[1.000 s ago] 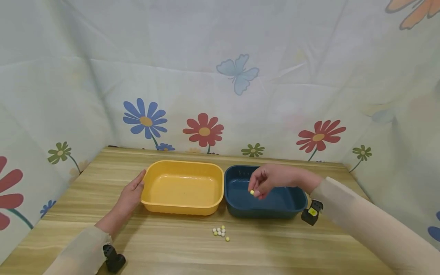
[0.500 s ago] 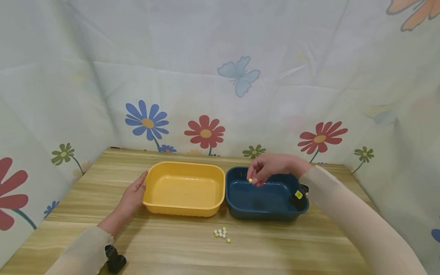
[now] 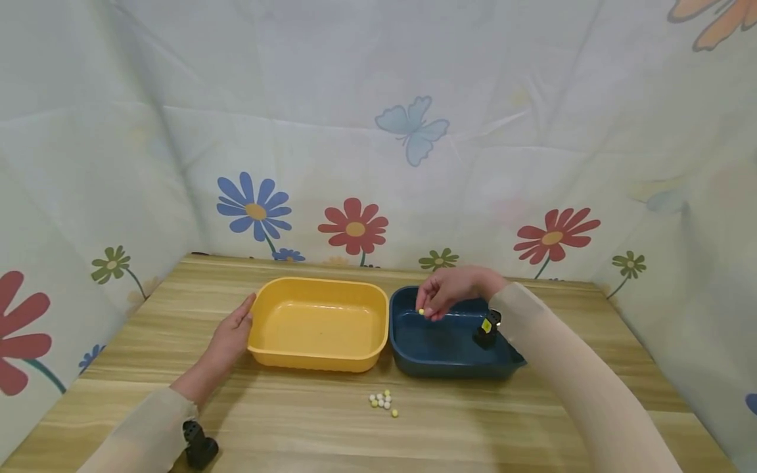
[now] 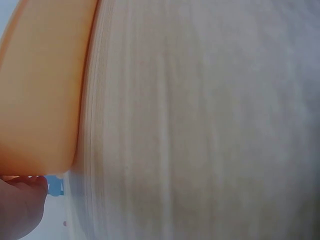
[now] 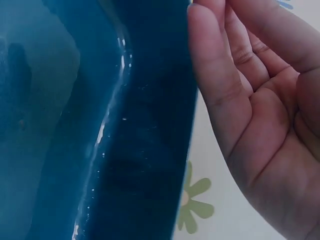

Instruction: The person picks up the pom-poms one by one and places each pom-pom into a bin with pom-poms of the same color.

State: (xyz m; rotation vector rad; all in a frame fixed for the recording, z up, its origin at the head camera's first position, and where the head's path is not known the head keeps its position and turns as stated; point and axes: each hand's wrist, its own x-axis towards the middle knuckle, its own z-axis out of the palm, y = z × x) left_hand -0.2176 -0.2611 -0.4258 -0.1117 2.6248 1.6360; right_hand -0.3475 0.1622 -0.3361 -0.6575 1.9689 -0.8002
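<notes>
My right hand (image 3: pixel 451 290) pinches a small yellow ball (image 3: pixel 421 312) between thumb and fingertips, over the left back part of a dark blue plastic bin (image 3: pixel 437 345). The right wrist view has the fingers beside the blue bin's wall (image 5: pixel 155 125), with the ball out of sight. Against the left side of a yellow plastic bin (image 3: pixel 319 332) rests my left hand (image 3: pixel 229 336), its fingers extended along the outer wall. Part of that hand (image 4: pixel 22 205) shows below the bin's wall in the left wrist view.
In front of the bins, a small cluster of white and yellow balls (image 3: pixel 380 399) lies on the wooden table (image 3: pixel 296 420). One yellow ball (image 3: pixel 394 413) sits slightly apart from it. A flower-printed curtain (image 3: pixel 355 151) encloses the back and sides.
My right hand has moved back and left over the blue bin, still pinching the yellow ball. My left hand has stayed at the yellow bin's side.
</notes>
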